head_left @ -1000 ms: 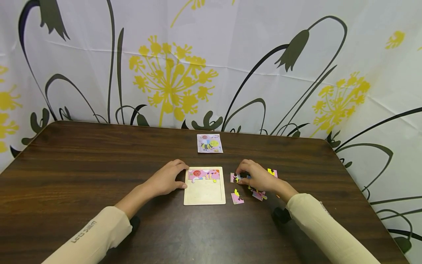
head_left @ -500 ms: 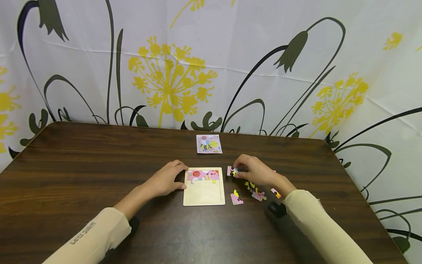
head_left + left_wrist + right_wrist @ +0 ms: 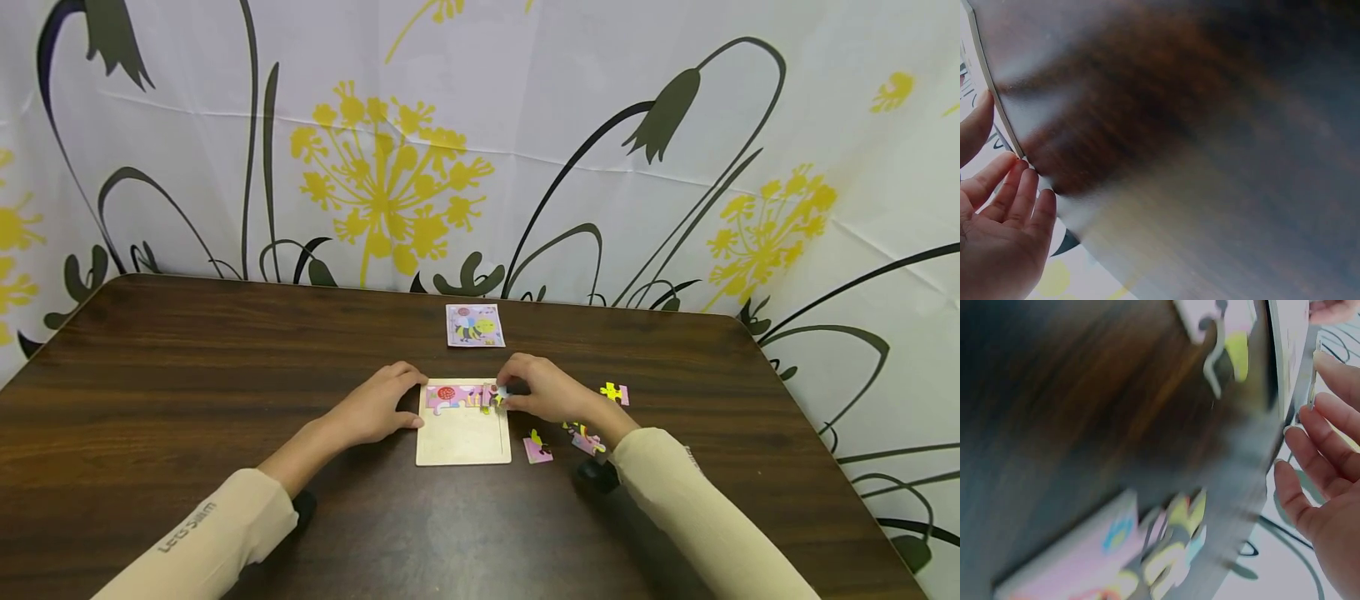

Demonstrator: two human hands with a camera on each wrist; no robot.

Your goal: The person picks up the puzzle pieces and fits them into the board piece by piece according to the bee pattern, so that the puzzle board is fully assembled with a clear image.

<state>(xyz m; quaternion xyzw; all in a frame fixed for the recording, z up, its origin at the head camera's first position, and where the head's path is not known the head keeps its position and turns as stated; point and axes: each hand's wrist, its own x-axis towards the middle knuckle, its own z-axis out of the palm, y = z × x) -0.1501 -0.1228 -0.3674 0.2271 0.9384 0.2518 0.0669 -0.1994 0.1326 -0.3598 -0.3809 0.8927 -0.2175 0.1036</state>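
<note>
Centre frame: left hand, loosely spread, apparently steadies board; right hand pinches puzzle piece, probably for alignment.

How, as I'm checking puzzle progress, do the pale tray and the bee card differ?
The pale tray is mostly bare, with puzzle pieces only along its far side, while the bee card shows a whole bee. The left hand touches the tray; no hand touches the card. The tray lies nearer, the card farther away. Both are roughly square and lie flat on the table.
</note>
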